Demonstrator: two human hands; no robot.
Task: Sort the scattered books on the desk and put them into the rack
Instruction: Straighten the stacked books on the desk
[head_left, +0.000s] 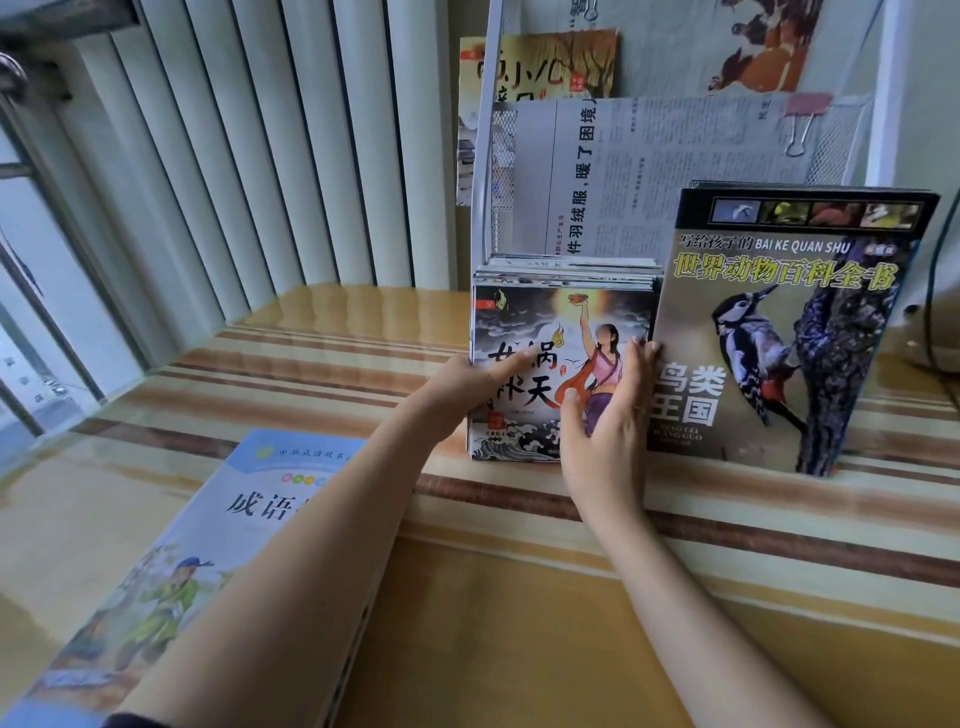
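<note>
Books (550, 332) upright (covers facing camera); left hand (467, 384), right hand (608, 415) fingers gripping stack sides.

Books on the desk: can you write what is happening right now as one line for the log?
step: racking books | left hand + right hand: holding storybook stack upright in rack | bird encyclopedia: standing beside | idiom book: flat on desk
</note>
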